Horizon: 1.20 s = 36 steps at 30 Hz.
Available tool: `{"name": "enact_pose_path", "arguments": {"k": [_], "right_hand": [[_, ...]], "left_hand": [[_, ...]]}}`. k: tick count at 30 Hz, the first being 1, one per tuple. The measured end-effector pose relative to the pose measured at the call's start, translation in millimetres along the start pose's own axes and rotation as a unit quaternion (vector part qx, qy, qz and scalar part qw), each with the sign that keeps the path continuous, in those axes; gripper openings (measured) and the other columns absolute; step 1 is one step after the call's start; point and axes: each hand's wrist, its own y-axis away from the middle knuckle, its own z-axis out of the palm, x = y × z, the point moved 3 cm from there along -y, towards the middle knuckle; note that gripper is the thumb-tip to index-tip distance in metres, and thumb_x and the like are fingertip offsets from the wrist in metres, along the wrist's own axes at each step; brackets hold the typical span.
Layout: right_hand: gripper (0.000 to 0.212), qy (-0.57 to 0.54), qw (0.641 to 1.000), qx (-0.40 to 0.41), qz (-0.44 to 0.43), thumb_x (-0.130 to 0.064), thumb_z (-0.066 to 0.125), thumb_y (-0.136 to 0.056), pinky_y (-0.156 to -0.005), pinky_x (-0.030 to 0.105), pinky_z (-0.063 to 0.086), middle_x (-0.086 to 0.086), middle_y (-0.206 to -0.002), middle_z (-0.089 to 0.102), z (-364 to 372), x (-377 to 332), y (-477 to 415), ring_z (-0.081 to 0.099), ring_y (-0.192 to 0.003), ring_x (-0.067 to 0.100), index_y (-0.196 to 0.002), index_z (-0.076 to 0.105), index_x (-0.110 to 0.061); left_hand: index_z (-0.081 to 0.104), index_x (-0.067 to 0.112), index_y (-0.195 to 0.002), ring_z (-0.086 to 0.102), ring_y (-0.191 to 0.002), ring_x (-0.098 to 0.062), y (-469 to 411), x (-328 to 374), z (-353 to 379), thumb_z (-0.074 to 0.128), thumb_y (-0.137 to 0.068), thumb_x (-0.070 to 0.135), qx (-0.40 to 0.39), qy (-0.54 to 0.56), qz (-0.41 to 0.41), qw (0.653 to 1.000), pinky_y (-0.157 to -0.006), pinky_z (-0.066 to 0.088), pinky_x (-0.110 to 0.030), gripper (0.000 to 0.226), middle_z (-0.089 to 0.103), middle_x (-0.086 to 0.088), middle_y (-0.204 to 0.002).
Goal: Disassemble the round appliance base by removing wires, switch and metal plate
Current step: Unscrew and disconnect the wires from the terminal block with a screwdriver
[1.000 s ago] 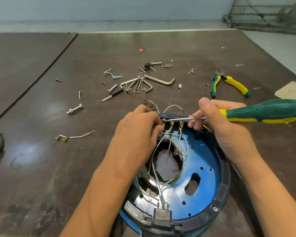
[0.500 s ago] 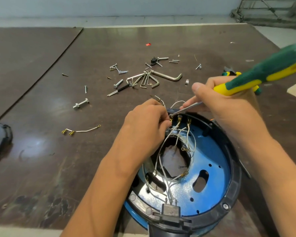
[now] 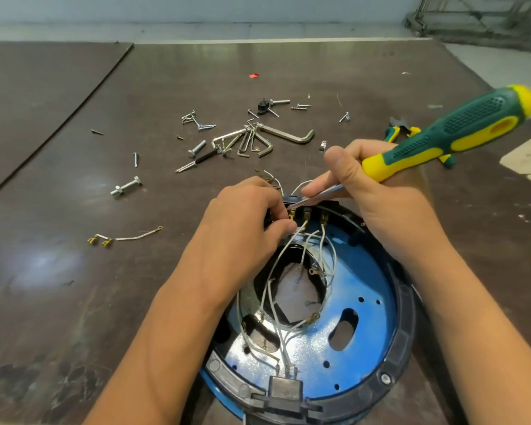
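While one freed wire (image 3: 126,237) lies on the table (image 3: 74,302) at left, the left hand (image 3: 242,216) pinches a brass terminal on the switch (image 3: 307,212), at the far rim of the round base (image 3: 406,317). The screwdriver (image 3: 448,136) blade meets that terminal, and the right hand (image 3: 380,197) grips the handle. Wire removal looks to be in hand: several white wires (image 3: 273,305) are attached over the blue metal plate (image 3: 368,289). The next move likely calls for a gentle pry while pulling the connector straight off.
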Motion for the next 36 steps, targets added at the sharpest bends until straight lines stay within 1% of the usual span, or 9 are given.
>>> {"name": "enact_pose_path", "arguments": {"k": [5,10,15,19,22,24,29,33,36], "right_hand": [[0.043,0.029,0.997,0.046,-0.051,-0.025,0.063,-0.103,-0.069,0.003,0.045,-0.006,-0.074,0.078,-1,-4,2,0.064,-0.057,-0.005,-0.065,0.062,-0.005],[0.04,0.057,0.994,0.049,-0.086,-0.023,0.063,-0.104,-0.07,0.003,0.044,-0.006,-0.077,0.077,1,-9,4,0.063,-0.059,-0.006,-0.064,0.063,-0.018],[0.04,0.106,0.988,0.041,-0.103,-0.026,0.062,-0.105,-0.072,0.018,0.046,-0.004,-0.072,0.077,0,-11,8,0.066,-0.064,0.008,-0.065,0.065,-0.025],[0.043,0.123,0.985,0.037,-0.112,-0.018,0.061,-0.106,-0.069,0.01,0.043,-0.004,-0.07,0.075,6,-17,7,0.066,-0.062,0.003,-0.063,0.059,-0.023],[0.045,0.084,0.993,0.06,-0.063,-0.02,0.062,-0.105,-0.068,0.019,0.054,0.003,-0.065,0.075,11,-16,3,0.074,-0.063,0.014,-0.061,0.053,-0.022],[0.042,0.051,0.996,0.069,-0.026,-0.02,0.063,-0.104,-0.065,0.033,0.063,0.003,-0.064,0.075,12,-15,1,0.075,-0.061,0.021,-0.063,0.055,-0.017],[0.035,-0.016,0.996,0.088,0.03,-0.02,0.065,-0.103,-0.064,0.049,0.065,0.0,-0.055,0.068,4,-6,-3,0.077,-0.063,0.03,-0.073,0.054,-0.007],[0.035,-0.063,0.991,0.09,0.079,-0.023,0.066,-0.102,-0.06,0.036,0.063,0.018,-0.069,0.075,1,4,-6,0.077,-0.064,0.033,-0.073,0.057,-0.007],[0.035,-0.075,0.989,0.088,0.092,-0.025,0.066,-0.102,-0.058,0.032,0.061,0.016,-0.069,0.075,0,8,-8,0.077,-0.065,0.033,-0.071,0.059,-0.01]], "left_hand": [[0.07,0.027,-0.08,0.059,-0.093,-0.009,1,0,-1,0.076,-0.086,0.034,-0.001,0.006,0.004,1.0,-0.085,0.047,-0.035,0.01,0.062,0.013,-0.103],[0.073,0.025,-0.088,0.061,-0.095,-0.011,1,0,-2,0.073,-0.089,0.023,-0.012,0.008,0.013,1.0,-0.088,0.049,-0.037,0.002,0.062,0.011,-0.109],[0.077,0.025,-0.095,0.062,-0.105,-0.011,0,-2,-4,0.069,-0.092,0.012,-0.021,0.013,0.011,1.0,-0.092,0.05,-0.033,0.016,0.066,0.009,-0.119],[0.078,0.027,-0.097,0.063,-0.105,-0.01,-1,-4,-5,0.067,-0.092,0.01,-0.037,0.007,0.007,0.999,-0.09,0.047,-0.025,0.021,0.068,0.008,-0.117],[0.078,0.03,-0.096,0.065,-0.102,-0.009,-4,-4,-8,0.069,-0.092,0.014,-0.044,0.013,-0.001,0.999,-0.088,0.048,-0.021,0.019,0.072,0.007,-0.113],[0.078,0.033,-0.093,0.066,-0.101,-0.01,-6,-6,-11,0.072,-0.092,0.017,-0.057,0.022,-0.007,0.998,-0.093,0.051,-0.028,0.017,0.073,0.007,-0.11],[0.077,0.034,-0.09,0.064,-0.102,-0.01,-10,-6,-13,0.074,-0.091,0.019,-0.082,0.027,0.014,0.996,-0.095,0.051,-0.036,0.015,0.069,0.01,-0.111],[0.077,0.03,-0.091,0.063,-0.101,-0.007,-9,-8,-11,0.072,-0.091,0.015,-0.067,0.019,0.029,0.997,-0.093,0.051,-0.03,0.016,0.068,0.011,-0.114],[0.076,0.029,-0.091,0.062,-0.092,0.001,-9,-10,-7,0.069,-0.092,0.007,-0.073,0.01,0.036,0.997,-0.081,0.046,-0.011,0.022,0.065,0.012,-0.113]]}}
